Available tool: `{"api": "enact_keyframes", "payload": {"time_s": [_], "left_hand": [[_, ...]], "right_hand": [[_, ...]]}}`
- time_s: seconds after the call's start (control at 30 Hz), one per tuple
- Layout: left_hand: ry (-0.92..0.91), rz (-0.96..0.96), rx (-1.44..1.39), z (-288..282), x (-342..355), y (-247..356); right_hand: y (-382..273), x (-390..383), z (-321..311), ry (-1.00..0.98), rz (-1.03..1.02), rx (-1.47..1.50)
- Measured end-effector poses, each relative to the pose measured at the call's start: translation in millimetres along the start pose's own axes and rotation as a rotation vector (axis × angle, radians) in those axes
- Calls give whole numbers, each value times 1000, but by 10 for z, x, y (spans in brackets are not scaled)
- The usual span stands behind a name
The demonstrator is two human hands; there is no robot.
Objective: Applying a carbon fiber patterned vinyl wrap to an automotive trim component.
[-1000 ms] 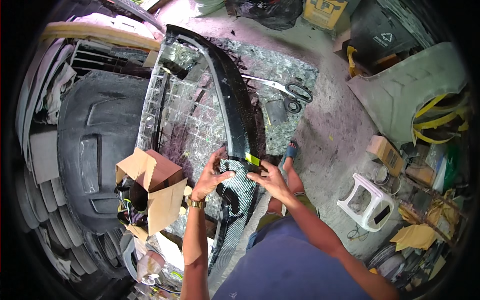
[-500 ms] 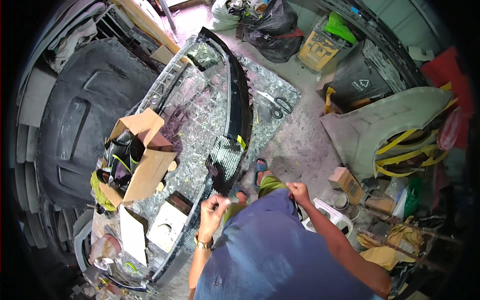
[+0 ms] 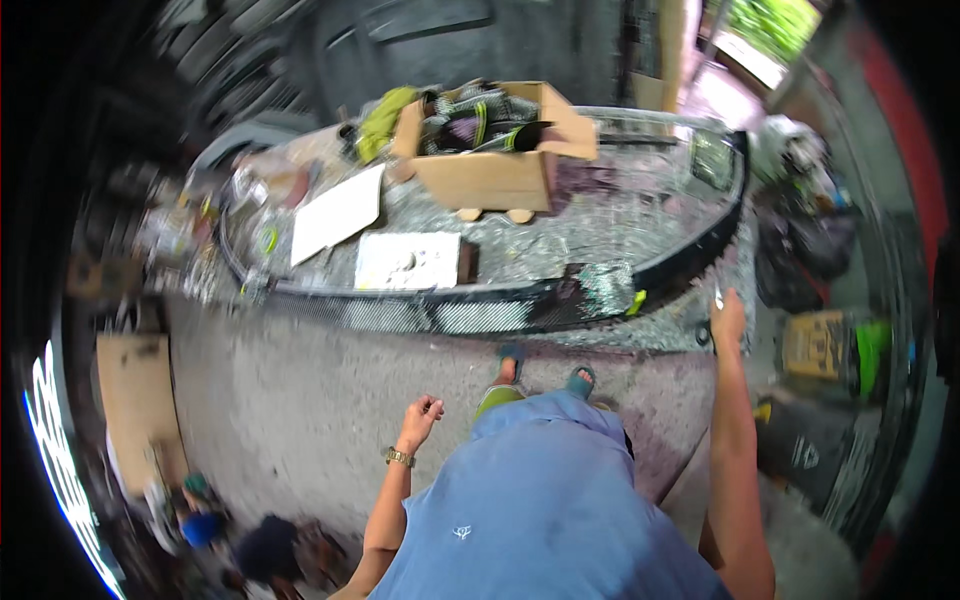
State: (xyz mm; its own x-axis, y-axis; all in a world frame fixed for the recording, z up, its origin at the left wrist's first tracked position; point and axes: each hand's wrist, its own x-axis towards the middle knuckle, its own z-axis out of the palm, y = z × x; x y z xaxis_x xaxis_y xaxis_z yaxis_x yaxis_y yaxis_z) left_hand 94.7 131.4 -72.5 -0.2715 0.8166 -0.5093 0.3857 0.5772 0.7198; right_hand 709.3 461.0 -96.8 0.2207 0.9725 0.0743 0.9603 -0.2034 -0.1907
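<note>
My right hand (image 3: 729,322) is at the right end of the workbench, its fingers closed over a pair of scissors (image 3: 704,334). Part of a black handle and a bright blade show beside the fingers. My left hand (image 3: 420,422), with a watch at the wrist, hangs over the floor with curled fingertips; whatever they may pinch is too small to make out. A long, curved black car bumper part (image 3: 480,312) lies along the bench's near edge. Patterned sheet (image 3: 605,290) covers a section of it, beside a yellow-green tape piece (image 3: 637,302).
On the film-covered bench (image 3: 560,235) stand an open cardboard box (image 3: 485,180) of dark patterned pieces, a white panel (image 3: 340,213) and a white-topped box (image 3: 408,260). Black bags (image 3: 805,250) and a bin (image 3: 800,445) stand right. Other people (image 3: 275,550) are at lower left.
My view has swung left, so the bench now lies across in front of me. My right hand has gone from my clothing out to the scissors. My left hand has moved away from the bumper part.
</note>
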Motion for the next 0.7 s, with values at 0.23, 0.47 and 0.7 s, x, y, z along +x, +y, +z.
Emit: {"api": "enact_keyframes", "payload": {"time_s": [0.23, 0.47, 0.7], "left_hand": [[97, -510, -428, 782, -1359, -1074], [105, -655, -498, 1404, -1869, -1708], [310, -495, -274, 1544, -1976, -2210]], "right_hand": [[-190, 115, -470, -299, 43, -58], [601, -398, -163, -25, 266, 528], [-657, -750, -78, 14, 142, 566]]}}
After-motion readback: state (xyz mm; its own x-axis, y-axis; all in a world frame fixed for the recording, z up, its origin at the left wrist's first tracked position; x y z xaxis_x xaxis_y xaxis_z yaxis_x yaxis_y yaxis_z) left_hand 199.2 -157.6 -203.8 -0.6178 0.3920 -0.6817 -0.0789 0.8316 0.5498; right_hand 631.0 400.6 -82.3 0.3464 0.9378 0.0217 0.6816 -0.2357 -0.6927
